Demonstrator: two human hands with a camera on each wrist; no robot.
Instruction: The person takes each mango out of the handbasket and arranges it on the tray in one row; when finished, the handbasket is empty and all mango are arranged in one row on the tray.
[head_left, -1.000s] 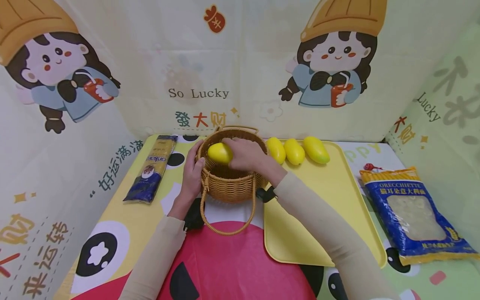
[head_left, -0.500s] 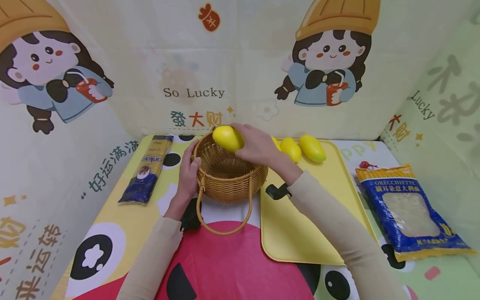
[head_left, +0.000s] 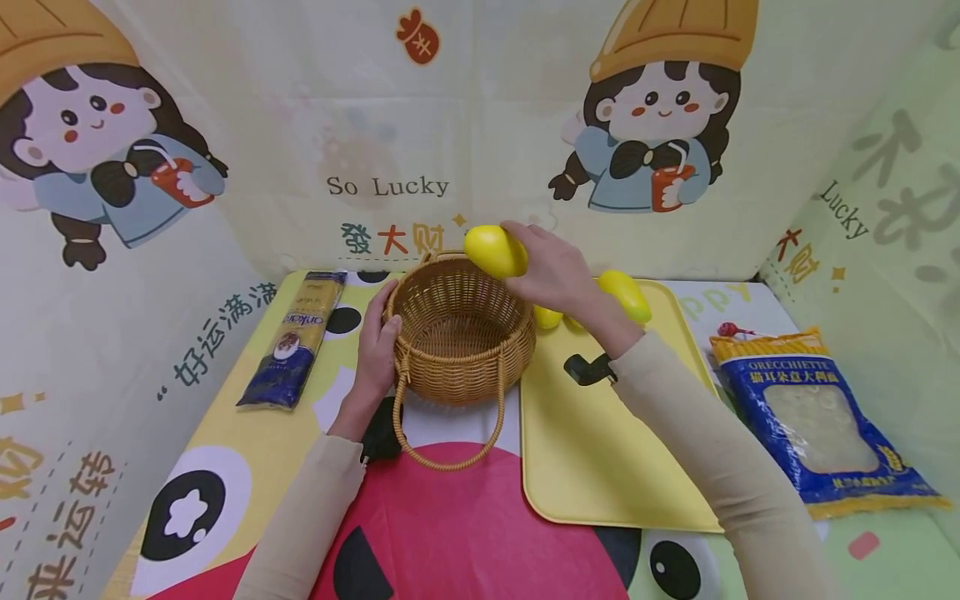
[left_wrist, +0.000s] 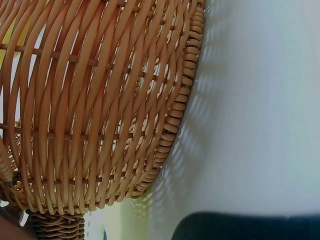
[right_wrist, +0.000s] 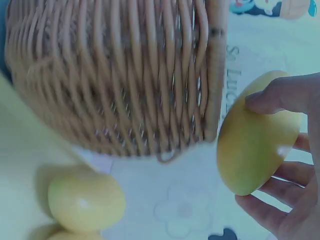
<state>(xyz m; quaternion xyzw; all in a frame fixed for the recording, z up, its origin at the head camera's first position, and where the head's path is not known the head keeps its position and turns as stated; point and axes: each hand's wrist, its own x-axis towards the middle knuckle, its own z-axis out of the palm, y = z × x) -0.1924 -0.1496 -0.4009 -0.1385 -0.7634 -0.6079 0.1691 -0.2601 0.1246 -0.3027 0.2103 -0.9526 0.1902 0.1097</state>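
My right hand (head_left: 553, 268) grips a yellow mango (head_left: 495, 252) above the right rear rim of a wicker basket (head_left: 465, 375). In the right wrist view, thumb and fingers wrap the mango (right_wrist: 257, 137) just beyond the basket's rim. On the basket's left side, my left hand (head_left: 377, 342) holds the rim, thumb on the near side. The basket stands upright, and no fruit shows inside it. Its near handle (head_left: 450, 467) hangs down onto the cloth. Behind my right forearm, several mangoes (head_left: 624, 296) lie at the far end of a yellow tray (head_left: 600, 467), partly hidden.
A pack of pasta (head_left: 294, 342) lies left of the basket. Right of the tray is a blue and yellow bag of orecchiette (head_left: 817, 425), with a red-wrapped lollipop (head_left: 729, 330) behind it. Printed cloth walls (head_left: 510, 125) close off the back and sides.
The mango has come up out of the basket in my right hand and moved right, over the rim. My left hand stays on the basket. The head view has shifted slightly.
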